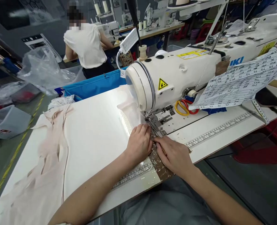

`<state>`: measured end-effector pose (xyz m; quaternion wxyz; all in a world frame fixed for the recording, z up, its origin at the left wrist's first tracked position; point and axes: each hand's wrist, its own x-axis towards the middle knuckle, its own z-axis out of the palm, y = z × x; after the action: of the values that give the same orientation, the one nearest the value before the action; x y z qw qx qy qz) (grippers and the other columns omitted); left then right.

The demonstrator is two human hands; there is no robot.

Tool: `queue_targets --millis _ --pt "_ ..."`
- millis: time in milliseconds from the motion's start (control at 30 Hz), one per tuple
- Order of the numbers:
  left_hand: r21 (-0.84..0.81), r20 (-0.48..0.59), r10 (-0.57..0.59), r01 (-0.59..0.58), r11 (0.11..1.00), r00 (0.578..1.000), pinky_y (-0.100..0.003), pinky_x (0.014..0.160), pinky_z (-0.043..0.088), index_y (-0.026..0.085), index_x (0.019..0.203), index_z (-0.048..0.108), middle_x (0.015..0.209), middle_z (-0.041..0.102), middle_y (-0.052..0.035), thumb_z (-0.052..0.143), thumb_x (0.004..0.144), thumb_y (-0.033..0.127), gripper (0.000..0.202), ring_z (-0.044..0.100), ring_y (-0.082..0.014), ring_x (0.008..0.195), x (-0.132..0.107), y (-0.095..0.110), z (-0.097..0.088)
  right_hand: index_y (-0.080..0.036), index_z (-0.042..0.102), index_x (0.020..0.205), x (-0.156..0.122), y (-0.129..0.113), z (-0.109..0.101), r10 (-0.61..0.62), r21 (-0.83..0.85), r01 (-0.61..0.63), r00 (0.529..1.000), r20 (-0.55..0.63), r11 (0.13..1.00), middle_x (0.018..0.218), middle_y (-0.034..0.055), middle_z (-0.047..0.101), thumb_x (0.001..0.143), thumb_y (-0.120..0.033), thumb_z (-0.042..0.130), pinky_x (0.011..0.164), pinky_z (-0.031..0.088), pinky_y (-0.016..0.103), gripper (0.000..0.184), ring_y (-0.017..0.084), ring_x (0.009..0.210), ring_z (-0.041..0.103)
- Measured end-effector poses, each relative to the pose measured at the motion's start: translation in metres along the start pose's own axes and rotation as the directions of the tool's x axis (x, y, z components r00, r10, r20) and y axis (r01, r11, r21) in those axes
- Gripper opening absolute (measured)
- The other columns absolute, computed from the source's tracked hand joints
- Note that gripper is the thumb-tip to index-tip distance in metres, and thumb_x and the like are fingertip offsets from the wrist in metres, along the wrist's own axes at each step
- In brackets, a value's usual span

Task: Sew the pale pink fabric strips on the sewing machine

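My left hand lies on the table with its fingers bent and pressed down on a narrow brown sequined strip of fabric, close to the presser foot of the white sewing machine. My right hand rests on the same strip from the right, fingertips pinched on its edge beside the left hand. The strip runs from the needle area back to the table's front edge.
Pale pink fabric lies heaped on the left of the white table. Yellow and red scissors sit under the machine arm. A printed paper sheet hangs off the machine. A person in a white shirt works behind a blue bin.
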<state>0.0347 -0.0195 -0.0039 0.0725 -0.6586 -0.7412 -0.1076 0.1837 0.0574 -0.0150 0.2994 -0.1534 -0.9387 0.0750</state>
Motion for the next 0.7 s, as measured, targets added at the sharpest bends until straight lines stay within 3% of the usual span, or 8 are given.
queue_targets --millis 233,433,700 --pt "-0.034 0.014 -0.036 0.037 0.999 0.999 -0.043 0.095 0.047 0.005 0.128 0.052 0.126 0.055 -0.0171 0.042 0.090 0.019 0.042 0.052 -0.0284 0.110 0.001 -0.002 0.003 -0.013 0.066 0.099 0.001 -0.005 0.003 0.012 -0.157 -0.007 0.999 0.032 0.988 0.077 0.0048 0.067 0.098 -0.016 0.042 0.051 0.037 0.027 0.024 0.017 0.059 0.064" --pt "-0.085 0.016 -0.085 0.086 0.993 0.996 -0.045 0.096 0.046 0.007 0.128 0.052 0.124 0.057 -0.0165 0.041 0.090 0.019 0.042 0.051 -0.0286 0.112 0.006 -0.010 0.005 -0.012 0.066 0.111 0.005 -0.013 0.008 0.057 -0.313 -0.036 0.997 0.057 0.949 0.083 0.0067 0.071 0.090 -0.011 0.055 0.049 0.040 0.028 0.024 0.018 0.054 0.064" --pt "-0.088 -0.086 -0.058 0.051 0.995 0.995 -0.044 0.095 0.045 0.011 0.121 0.058 0.122 0.060 -0.0128 0.045 0.090 0.020 0.035 0.053 -0.0269 0.113 0.005 -0.018 0.009 -0.015 0.069 0.104 0.003 -0.010 0.007 0.014 -0.195 -0.019 1.000 -0.027 0.981 0.081 0.0057 0.072 0.095 -0.015 0.047 0.054 0.041 0.028 0.024 0.018 0.062 0.067"
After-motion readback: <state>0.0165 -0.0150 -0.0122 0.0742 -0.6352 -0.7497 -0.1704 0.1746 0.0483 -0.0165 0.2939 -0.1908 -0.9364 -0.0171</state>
